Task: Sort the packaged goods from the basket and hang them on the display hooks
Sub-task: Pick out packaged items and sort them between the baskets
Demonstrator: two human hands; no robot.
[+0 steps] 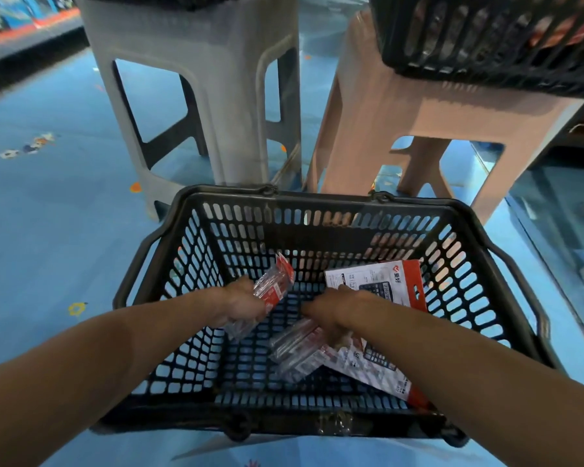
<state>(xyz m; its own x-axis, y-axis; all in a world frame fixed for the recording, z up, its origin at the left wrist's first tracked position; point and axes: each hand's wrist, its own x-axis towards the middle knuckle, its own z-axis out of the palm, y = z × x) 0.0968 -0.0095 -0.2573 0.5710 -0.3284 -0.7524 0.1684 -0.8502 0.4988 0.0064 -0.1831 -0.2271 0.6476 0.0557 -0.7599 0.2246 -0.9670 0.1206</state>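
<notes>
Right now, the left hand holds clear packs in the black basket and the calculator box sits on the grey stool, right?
No: the head view shows the calculator box inside the black basket, not on the grey stool. The left hand holds clear packs.

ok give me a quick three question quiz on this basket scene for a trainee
1. True or false: the left hand grips a clear pack with a red header.
2. Pick one: the calculator boxes lie A) on the left side of the black basket, B) on its right side, C) outside it on the floor.
3. Fill the gap: beyond the basket stand a grey stool and a ___ stool.

Key: 1 true; 2 B; 3 pink.
</notes>
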